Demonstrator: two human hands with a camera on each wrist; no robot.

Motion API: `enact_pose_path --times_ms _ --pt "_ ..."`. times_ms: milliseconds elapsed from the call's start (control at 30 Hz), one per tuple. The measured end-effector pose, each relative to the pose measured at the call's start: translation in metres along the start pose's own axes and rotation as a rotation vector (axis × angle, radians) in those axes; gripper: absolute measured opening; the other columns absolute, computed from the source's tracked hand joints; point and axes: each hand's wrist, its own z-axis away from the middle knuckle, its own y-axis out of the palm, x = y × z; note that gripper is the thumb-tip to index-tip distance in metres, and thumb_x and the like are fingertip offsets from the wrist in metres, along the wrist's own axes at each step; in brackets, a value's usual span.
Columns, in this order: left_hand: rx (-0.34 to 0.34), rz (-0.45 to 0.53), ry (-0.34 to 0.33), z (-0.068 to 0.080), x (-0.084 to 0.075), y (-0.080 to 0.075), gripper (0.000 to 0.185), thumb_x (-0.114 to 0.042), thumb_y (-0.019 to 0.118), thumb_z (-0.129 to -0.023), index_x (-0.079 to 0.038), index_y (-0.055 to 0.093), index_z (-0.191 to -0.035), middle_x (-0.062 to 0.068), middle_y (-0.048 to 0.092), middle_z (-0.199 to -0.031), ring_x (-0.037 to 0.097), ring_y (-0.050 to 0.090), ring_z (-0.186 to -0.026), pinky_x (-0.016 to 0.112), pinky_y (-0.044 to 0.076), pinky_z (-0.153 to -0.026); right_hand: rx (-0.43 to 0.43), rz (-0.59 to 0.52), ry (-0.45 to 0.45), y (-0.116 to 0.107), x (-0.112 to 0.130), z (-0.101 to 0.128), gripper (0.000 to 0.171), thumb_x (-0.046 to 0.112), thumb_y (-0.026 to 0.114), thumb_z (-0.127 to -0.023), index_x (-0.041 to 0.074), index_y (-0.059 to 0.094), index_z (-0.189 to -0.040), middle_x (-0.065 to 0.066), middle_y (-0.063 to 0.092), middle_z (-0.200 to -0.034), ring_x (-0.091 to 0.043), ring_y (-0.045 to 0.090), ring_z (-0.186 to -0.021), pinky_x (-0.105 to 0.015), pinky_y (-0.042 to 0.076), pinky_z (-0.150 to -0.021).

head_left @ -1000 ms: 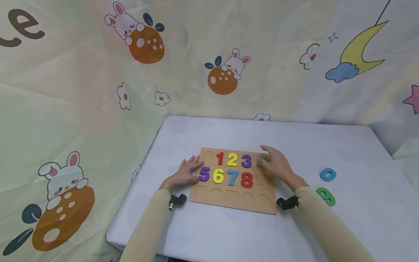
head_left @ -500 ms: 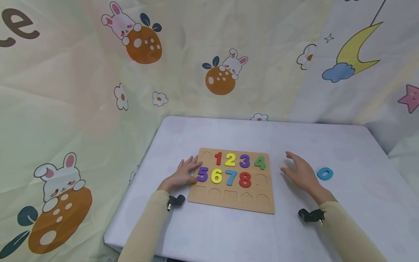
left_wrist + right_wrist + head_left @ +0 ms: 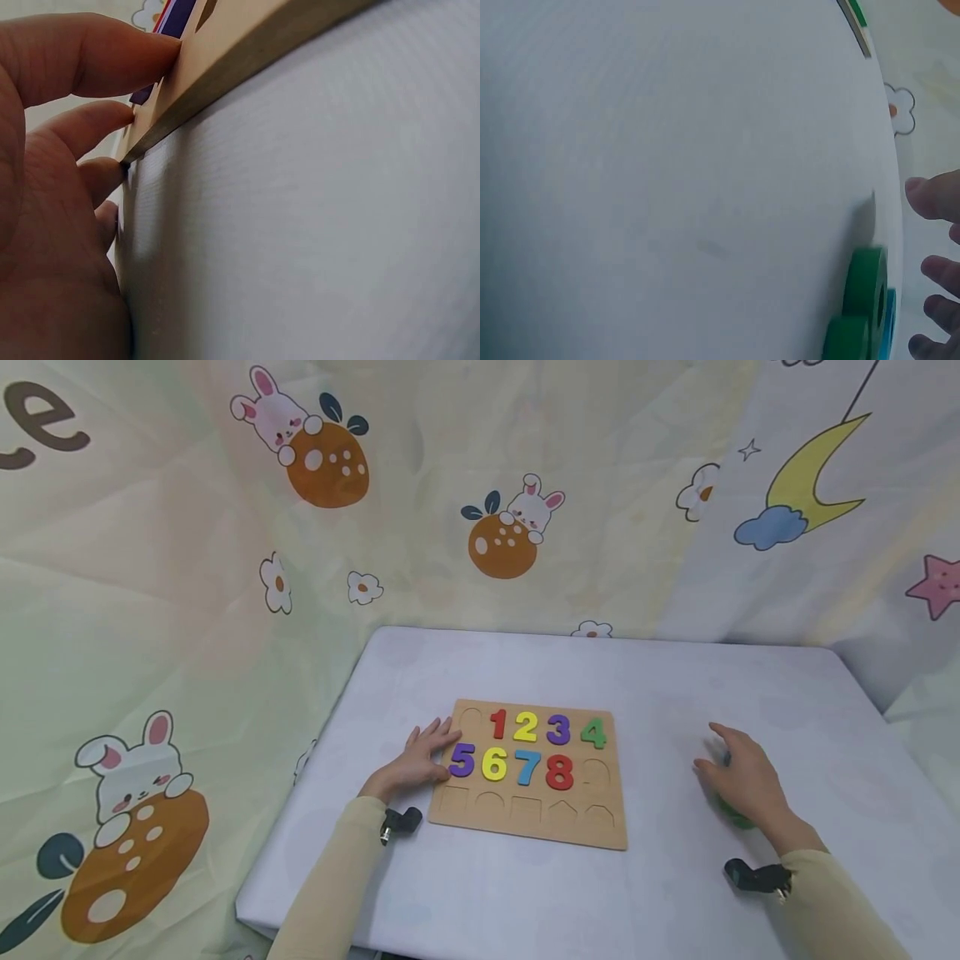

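Green, and mostly hidden, the number piece (image 3: 731, 814) lies on the worktop (image 3: 675, 677) well to the right of the puzzle board (image 3: 525, 822), with the right hand (image 3: 746, 777) spread over it. In the right wrist view the green piece (image 3: 862, 289) lies flat with a blue piece (image 3: 889, 315) just behind it, and the fingertips (image 3: 934, 196) hover close by with fingers straight, so the grip is released and closes on nothing. The left hand (image 3: 420, 758) rests at the board's left edge, fingers relaxed and extended; the left wrist view shows its fingers (image 3: 112, 64) touching the wooden edge (image 3: 225, 75), pressing rather than clasping. On the board sit a red 1 (image 3: 498, 724), yellow 2 (image 3: 526, 727), purple 3 (image 3: 558, 729), green 4 (image 3: 593, 732), purple 5 (image 3: 461, 761), yellow 6 (image 3: 493, 763), blue 7 (image 3: 528, 767) and red 8 (image 3: 559, 772). A cloth printed with rabbits (image 3: 525, 522) hangs behind the worktop.
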Motion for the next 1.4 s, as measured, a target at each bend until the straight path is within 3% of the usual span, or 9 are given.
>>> enact_pose_path --times_ms 467,900,1133,1400 --pt "-0.009 0.001 -0.017 0.002 -0.001 0.000 0.081 -0.012 0.071 -0.073 -0.018 0.043 -0.149 -0.002 0.014 -0.164 0.019 -0.004 -0.151 0.047 -0.014 -0.119 -0.032 0.026 0.041 0.001 -0.029 0.022 0.068 0.019 0.067 -0.088 -0.008 0.037 -0.142 -0.039 0.039 -0.137 -0.058 0.037 -0.123 -0.071 0.033 -0.097" --pt "-0.005 0.022 -0.015 0.000 -0.001 -0.001 0.082 -0.011 0.072 -0.072 -0.019 0.044 -0.148 -0.003 0.014 -0.163 0.018 -0.004 -0.151 0.047 -0.014 -0.119 -0.078 0.043 0.135 -0.004 -0.039 0.013 0.074 0.020 0.067 -0.086 -0.014 0.032 -0.142 -0.044 0.035 -0.133 -0.061 0.034 -0.121 -0.072 0.033 -0.096" --pt "0.001 0.008 -0.021 -0.001 0.001 0.001 0.081 -0.012 0.071 -0.073 -0.019 0.044 -0.148 -0.004 0.014 -0.163 0.017 -0.005 -0.151 0.046 -0.014 -0.119 -0.089 0.055 0.168 -0.005 -0.040 0.013 0.074 0.020 0.068 -0.086 -0.017 0.033 -0.140 -0.043 0.043 -0.126 -0.060 0.041 -0.114 -0.070 0.038 -0.093" --pt "0.006 0.011 -0.016 -0.002 0.004 0.001 0.082 -0.012 0.071 -0.072 -0.019 0.043 -0.149 -0.005 0.013 -0.163 0.016 -0.005 -0.151 0.046 -0.014 -0.119 -0.066 0.023 0.182 -0.005 -0.031 0.006 0.076 0.021 0.068 -0.088 -0.011 0.030 -0.145 -0.041 0.043 -0.130 -0.059 0.038 -0.120 -0.071 0.034 -0.097"
